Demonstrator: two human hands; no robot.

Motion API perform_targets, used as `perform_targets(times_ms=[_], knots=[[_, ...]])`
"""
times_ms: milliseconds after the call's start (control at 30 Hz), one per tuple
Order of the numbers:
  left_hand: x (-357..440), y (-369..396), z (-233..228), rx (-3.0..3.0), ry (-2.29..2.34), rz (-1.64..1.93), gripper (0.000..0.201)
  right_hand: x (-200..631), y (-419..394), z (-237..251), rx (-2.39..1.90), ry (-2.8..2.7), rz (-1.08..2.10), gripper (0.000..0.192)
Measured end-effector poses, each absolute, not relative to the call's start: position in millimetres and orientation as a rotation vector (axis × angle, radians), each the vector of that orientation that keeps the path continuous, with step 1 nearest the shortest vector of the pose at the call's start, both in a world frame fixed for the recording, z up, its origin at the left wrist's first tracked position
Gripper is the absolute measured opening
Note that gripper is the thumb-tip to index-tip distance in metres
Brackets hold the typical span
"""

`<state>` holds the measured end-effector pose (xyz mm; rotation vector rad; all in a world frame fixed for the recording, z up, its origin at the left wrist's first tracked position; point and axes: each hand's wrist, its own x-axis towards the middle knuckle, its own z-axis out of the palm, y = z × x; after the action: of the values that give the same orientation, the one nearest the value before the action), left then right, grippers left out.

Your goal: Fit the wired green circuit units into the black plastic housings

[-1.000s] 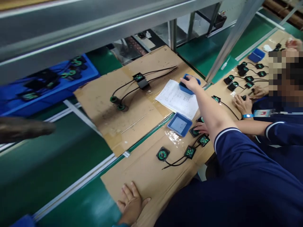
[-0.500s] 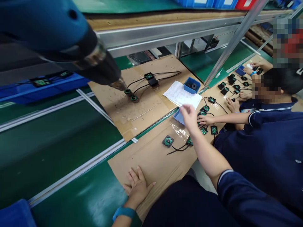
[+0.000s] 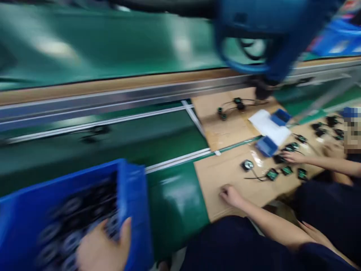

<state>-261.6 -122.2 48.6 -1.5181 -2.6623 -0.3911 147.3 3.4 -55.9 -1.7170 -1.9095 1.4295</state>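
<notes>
My left hand (image 3: 103,246) reaches over the near right corner of a blue plastic bin (image 3: 138,210), thumb and fingers apart, blurred by motion. Inside lie many dark round parts with ring-shaped faces (image 3: 70,241), some beneath the fingers. My right hand (image 3: 230,195) rests on a cardboard sheet (image 3: 217,173) with its fingers curled in; whatever they may hold is hidden. Just beyond it sits a small square black part with a round face (image 3: 247,165), a black wire running from it toward a green circuit board part (image 3: 272,174).
A blue power tool (image 3: 262,22) hangs overhead. Farther back, a wired assembly (image 3: 239,103) lies on another cardboard sheet (image 3: 217,131). Small blue trays (image 3: 266,146) flank white paper (image 3: 263,122). At right, a co-worker's hand (image 3: 293,156) is among wired parts.
The view has swung left, bringing the bin into sight. My left hand has left the cardboard and gone to the bin. My right hand has come down near the cardboard's front edge.
</notes>
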Motion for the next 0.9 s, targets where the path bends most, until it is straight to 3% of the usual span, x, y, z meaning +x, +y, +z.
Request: perform_targets(times_ms=[67, 233, 433, 633, 733, 900], knots=[[-265, -144, 47, -1.409, -2.733, -0.219, 0.09, 120, 23, -54, -1.629, -2.016, 1.391, 0.014], [-247, -166, 22, -1.378, -3.241, 0.141, 0.03, -3, 62, -10, -1.179, -2.305, 1.253, 0.026], [-226, -158, 21, -1.415, -3.307, 0.012, 0.037, -178, 39, 49, -0.673, -2.616, 1.062, 0.026], [-202, -152, 35, -1.775, -3.22, -0.266, 0.038, -304, 6, 32, -0.623, -2.87, 0.905, 0.027], [-249, -167, 51, -1.867, -3.094, -0.359, 0.021, -342, 1, 18, -0.69, -2.984, 0.82, 0.027], [-423, -165, 58, -1.647, -2.916, -0.105, 0.039, -379, 1, 7, -0.644, -3.147, 0.717, 0.027]])
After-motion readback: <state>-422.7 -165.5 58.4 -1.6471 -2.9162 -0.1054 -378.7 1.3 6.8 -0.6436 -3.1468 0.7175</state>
